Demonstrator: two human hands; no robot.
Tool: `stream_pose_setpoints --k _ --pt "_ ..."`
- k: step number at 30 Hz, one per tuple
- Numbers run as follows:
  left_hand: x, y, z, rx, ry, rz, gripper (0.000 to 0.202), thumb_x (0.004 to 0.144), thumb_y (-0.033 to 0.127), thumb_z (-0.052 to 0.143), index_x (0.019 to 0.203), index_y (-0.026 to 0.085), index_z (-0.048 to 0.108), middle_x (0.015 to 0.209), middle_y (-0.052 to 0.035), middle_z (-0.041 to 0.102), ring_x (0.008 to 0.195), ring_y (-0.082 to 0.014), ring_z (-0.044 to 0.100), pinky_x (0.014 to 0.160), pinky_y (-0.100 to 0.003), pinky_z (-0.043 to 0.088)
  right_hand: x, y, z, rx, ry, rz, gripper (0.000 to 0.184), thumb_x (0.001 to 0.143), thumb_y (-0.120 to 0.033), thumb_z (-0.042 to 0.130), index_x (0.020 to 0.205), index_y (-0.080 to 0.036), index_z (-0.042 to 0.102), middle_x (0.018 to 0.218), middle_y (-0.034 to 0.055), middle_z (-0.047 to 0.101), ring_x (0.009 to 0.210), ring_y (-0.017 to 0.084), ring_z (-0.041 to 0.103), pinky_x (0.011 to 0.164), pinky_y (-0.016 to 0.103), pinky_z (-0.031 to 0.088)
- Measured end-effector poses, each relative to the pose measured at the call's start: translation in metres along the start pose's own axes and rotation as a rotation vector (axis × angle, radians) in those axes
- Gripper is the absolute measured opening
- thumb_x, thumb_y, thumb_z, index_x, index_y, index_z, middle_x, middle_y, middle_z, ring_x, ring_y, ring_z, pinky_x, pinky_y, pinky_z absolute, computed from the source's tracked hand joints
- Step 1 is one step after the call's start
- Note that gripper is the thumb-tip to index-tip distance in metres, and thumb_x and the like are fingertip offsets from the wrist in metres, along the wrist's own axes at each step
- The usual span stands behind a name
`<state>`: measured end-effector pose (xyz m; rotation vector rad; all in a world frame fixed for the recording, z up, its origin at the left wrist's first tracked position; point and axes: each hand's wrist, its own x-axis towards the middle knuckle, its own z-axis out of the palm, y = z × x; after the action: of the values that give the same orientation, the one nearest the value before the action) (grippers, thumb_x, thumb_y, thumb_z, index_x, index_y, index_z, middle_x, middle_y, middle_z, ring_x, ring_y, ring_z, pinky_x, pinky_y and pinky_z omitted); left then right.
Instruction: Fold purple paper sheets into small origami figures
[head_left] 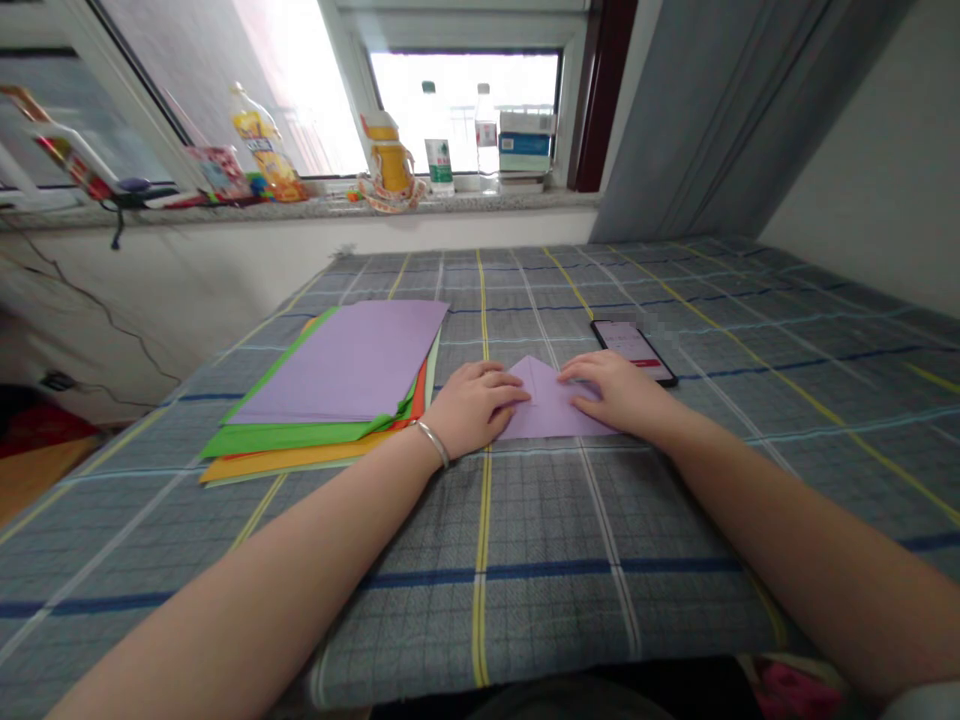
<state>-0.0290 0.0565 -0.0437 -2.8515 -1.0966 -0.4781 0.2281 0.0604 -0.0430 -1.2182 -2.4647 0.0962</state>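
A folded sheet of purple paper (541, 408) lies on the checked cloth in front of me, its top edge coming to a point. My left hand (478, 400) rests on the paper's left side, fingers bent a little and lying on the surface, a silver bangle around the wrist. On the right side of the sheet, my right hand (611, 388) touches the paper with thumb and forefinger apart. Both hands press from above, and neither is wrapped around the sheet. Parts of the paper's side edges are hidden under them.
To the left lies a stack of coloured paper (337, 365), purple on top. A phone (634, 352) with a lit screen is just beyond my right hand. Bottles, a yellow flask (391, 165) and boxes (525, 150) stand on the windowsill. A grey curtain (705, 120) hangs at the right.
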Motion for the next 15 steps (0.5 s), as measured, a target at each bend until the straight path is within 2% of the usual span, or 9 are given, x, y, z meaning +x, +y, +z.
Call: stream_pose_setpoints --k 4,10,13,15 --pt "-0.002 0.005 -0.002 -0.029 -0.086 0.065 0.039 0.091 0.034 0.051 0.129 0.026 0.058 0.134 -0.0051 0.057 0.122 -0.0243 0.051 0.105 -0.043 0.038 -0.001 -0.012 0.002 0.052 -0.084 -0.156 0.032 0.084 -0.033 0.063 0.113 -0.020 0.067 0.122 0.0068 0.065 0.115 0.023 0.055 0.103 0.039 0.040" --pt "-0.004 0.002 -0.007 -0.017 -0.174 0.115 0.063 0.085 0.058 0.055 0.138 0.023 0.049 0.142 -0.0096 0.050 0.129 -0.0280 0.046 0.109 -0.045 0.034 -0.002 -0.020 -0.002 0.009 -0.164 -0.180 0.052 0.078 -0.050 0.068 0.118 -0.018 0.065 0.127 0.0095 0.063 0.117 0.026 0.055 0.102 0.039 0.041" --pt "-0.004 0.003 -0.010 0.029 -0.197 0.132 0.063 0.087 0.058 0.052 0.138 0.021 0.049 0.142 -0.0104 0.049 0.130 -0.0280 0.046 0.109 -0.044 0.034 -0.003 -0.022 -0.005 -0.021 -0.172 -0.193 0.050 0.078 -0.050 0.067 0.117 -0.019 0.066 0.126 0.0083 0.064 0.115 0.025 0.056 0.101 0.038 0.042" --pt "-0.004 0.006 -0.014 0.072 -0.195 0.149 0.058 0.089 0.056 0.049 0.135 0.021 0.051 0.139 -0.0092 0.053 0.125 -0.0277 0.050 0.105 -0.044 0.037 -0.004 -0.025 -0.009 -0.056 -0.171 -0.194 0.042 0.080 -0.045 0.066 0.113 -0.020 0.067 0.121 0.0063 0.066 0.111 0.024 0.058 0.097 0.037 0.044"
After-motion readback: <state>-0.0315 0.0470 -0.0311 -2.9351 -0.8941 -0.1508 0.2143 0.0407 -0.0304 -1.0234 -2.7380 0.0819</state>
